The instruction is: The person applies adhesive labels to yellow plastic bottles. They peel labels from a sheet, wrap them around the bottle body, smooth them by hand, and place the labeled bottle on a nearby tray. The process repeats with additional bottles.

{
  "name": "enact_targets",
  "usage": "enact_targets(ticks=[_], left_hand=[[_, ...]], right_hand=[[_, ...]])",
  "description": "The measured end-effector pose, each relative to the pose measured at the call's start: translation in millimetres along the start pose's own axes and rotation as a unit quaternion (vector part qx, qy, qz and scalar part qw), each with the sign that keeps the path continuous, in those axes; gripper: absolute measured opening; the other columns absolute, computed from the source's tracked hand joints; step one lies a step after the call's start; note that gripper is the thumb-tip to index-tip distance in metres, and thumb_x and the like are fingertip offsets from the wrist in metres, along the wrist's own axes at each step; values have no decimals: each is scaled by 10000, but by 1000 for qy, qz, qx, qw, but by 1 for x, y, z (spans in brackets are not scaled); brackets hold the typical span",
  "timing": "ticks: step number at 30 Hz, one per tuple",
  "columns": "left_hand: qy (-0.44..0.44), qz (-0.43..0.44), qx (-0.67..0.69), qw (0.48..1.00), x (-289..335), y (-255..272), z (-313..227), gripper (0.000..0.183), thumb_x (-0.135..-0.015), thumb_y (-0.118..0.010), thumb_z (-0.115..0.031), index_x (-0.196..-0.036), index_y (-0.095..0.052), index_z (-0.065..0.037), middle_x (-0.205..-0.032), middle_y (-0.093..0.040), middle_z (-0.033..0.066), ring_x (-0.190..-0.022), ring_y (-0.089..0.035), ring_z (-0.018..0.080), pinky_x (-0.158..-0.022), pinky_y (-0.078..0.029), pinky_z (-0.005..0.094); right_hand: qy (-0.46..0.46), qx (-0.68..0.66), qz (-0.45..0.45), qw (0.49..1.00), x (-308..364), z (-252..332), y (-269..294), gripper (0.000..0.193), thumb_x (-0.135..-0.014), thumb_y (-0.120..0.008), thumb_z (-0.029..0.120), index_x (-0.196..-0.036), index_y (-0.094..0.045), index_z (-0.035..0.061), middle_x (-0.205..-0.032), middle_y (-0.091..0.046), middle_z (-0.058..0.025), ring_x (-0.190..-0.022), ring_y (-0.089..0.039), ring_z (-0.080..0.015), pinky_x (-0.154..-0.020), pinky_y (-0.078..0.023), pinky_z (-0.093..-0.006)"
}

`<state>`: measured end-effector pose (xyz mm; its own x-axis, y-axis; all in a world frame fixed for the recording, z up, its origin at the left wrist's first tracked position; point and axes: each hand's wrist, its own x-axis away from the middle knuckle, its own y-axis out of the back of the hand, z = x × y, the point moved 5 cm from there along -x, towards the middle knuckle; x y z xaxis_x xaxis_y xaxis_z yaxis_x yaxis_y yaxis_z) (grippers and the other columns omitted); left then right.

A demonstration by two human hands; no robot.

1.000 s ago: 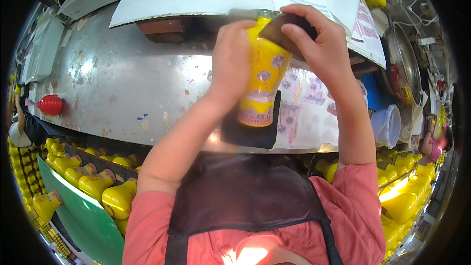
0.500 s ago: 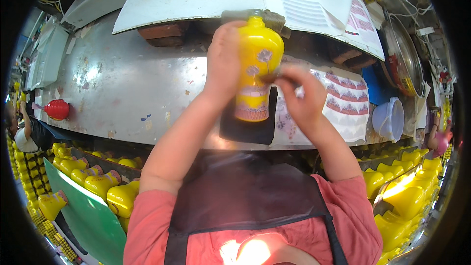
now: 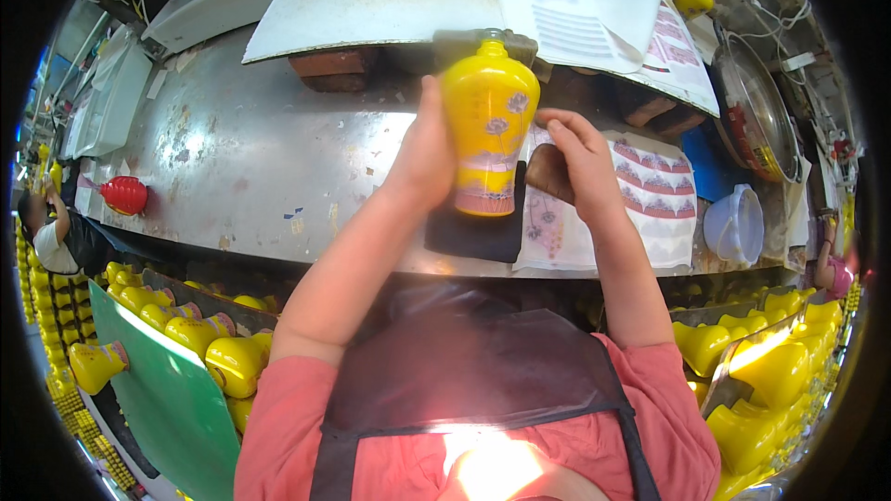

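Observation:
A glossy yellow ceramic bottle (image 3: 485, 144) with purple flower decals and a patterned band round its base is in front of me, its neck toward the far side. My left hand (image 3: 426, 148) is wrapped against its left side, the fingers partly hidden behind it. In my right hand (image 3: 583, 162), just right of the bottle, is a flat brown scraper (image 3: 549, 173), held apart from the bottle's surface. A dark cloth (image 3: 475, 239) lies under the bottle's base. Beside it, a sheet of printed decals (image 3: 654, 187) is spread on the metal table (image 3: 241, 148).
A white board (image 3: 390, 0) on bricks (image 3: 329, 68) carries more sheets at the back. A red container (image 3: 123, 195) stands left, a pale blue bucket (image 3: 734, 225) right. Several yellow vessels (image 3: 190, 329) fill racks on both sides. Another person (image 3: 56, 237) is at far left.
My right hand and the scraper have moved from the bottle's front to its right, off the surface. The bottle has turned slightly, its flowers now further right. My left hand stays on it.

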<state>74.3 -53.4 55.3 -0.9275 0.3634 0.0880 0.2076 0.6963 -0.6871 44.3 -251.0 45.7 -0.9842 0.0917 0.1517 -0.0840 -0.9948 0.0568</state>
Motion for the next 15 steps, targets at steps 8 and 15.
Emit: enact_targets(ticks=[8,15], left_hand=[[-66,-47,-86,993,-5,5,-16,408,-1147,-344,-312,-1501,-373,-111,-1405,-539,87,-1316,-510,177,-1134,-405,346],[-137,13,-154,978,30,-5,-20,433,-1115,-378,-257,-1527,-322,-134,-1451,-477,87,-1360,-465,197,-1180,-343,360]], right_hand=[[97,96,45,990,-12,37,-36,685,-959,-689,332,-1533,-480,21,-1053,-667,-78,-831,-573,-102,-757,-491,-257],[128,87,100,983,16,53,-24,778,-900,-743,245,-1585,-431,50,-1251,-640,-77,-954,-570,-106,-850,-488,-262]])
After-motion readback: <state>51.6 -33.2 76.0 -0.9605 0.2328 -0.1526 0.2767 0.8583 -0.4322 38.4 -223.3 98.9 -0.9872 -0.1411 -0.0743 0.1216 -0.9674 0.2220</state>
